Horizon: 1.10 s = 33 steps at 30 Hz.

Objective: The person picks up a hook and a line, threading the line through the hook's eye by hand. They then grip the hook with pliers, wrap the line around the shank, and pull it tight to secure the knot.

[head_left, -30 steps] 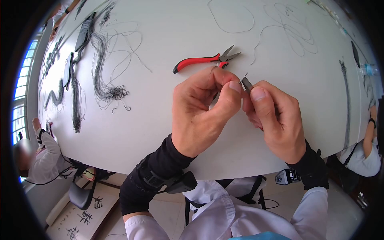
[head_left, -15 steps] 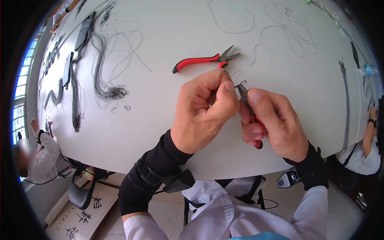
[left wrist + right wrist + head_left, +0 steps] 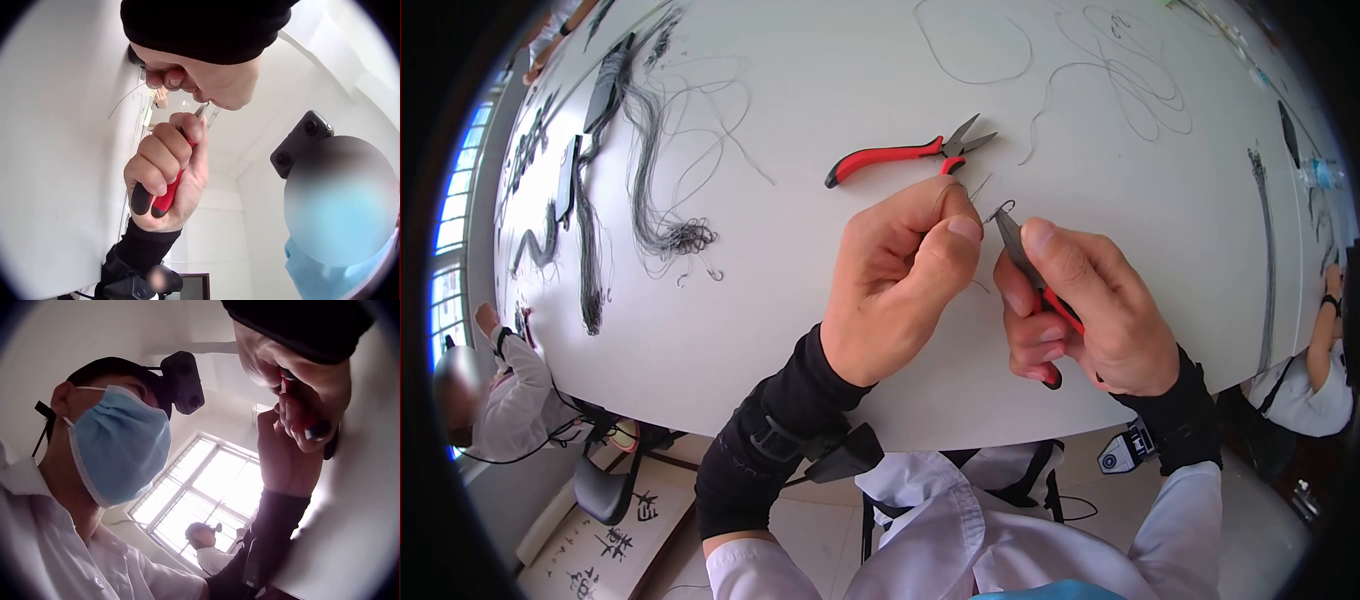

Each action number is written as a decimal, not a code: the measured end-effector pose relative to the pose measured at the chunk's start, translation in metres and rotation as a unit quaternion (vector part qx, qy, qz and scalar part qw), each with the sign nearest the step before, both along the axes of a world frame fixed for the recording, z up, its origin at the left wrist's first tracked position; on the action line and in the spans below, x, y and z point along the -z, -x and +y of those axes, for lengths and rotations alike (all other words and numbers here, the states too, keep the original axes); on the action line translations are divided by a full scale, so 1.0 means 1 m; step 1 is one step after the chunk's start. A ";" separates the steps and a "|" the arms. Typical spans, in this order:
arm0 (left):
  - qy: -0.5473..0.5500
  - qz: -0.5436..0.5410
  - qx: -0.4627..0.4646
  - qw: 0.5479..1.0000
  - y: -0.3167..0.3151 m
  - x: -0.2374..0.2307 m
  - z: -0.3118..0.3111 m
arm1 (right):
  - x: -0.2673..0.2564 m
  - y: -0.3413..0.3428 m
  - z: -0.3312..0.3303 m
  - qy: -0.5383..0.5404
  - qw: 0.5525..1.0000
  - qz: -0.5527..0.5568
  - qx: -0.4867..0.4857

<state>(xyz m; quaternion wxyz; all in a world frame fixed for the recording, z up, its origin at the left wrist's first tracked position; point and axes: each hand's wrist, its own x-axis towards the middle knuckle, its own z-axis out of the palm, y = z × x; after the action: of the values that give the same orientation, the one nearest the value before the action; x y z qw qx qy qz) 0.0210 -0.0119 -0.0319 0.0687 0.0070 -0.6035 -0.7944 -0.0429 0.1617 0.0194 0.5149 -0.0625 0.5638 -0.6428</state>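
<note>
My right hand (image 3: 1100,305) grips pliers (image 3: 1022,255) with red and black handles, their grey tips pointing up and left. At those tips sits a small dark fish hook (image 3: 1006,206), its bend facing up. My left hand (image 3: 900,275) pinches fishing line (image 3: 982,184) between thumb and forefinger, just left of the hook; thin ends stick out past the fingers. In the left wrist view, the fingers of the right hand (image 3: 164,164) wrap round the red handles (image 3: 167,192). Beyond the left hand lies a second pair of red-handled pliers (image 3: 900,155), its jaws spread.
Bundles of dark line (image 3: 645,150) with hooks (image 3: 715,274) lie on the white table (image 3: 780,240) at the left. Loose coils of line (image 3: 1115,75) spread at the back right. A long dark bundle (image 3: 1266,250) lies near the right edge. Other people sit at both sides.
The left hand has drawn slightly left, away from the pliers' tips. My right hand has turned, so the red handles show, and the hook now stands out at the tips.
</note>
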 end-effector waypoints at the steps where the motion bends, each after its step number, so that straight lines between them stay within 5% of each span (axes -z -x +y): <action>1: 0.009 0.002 0.003 1.000 0.000 0.001 -0.001 | -0.001 -0.001 -0.001 0.003 1.000 -0.004 0.003; 33: 0.073 -0.040 -0.033 0.996 -0.002 -0.006 0.001 | 0.003 0.006 0.000 0.027 0.992 -0.118 -0.022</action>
<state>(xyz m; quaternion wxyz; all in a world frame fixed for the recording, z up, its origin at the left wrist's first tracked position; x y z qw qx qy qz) 0.0226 -0.0109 -0.0256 0.0710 0.0536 -0.6617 -0.7445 -0.0485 0.1612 0.0165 0.5900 -0.0123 0.4803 -0.6489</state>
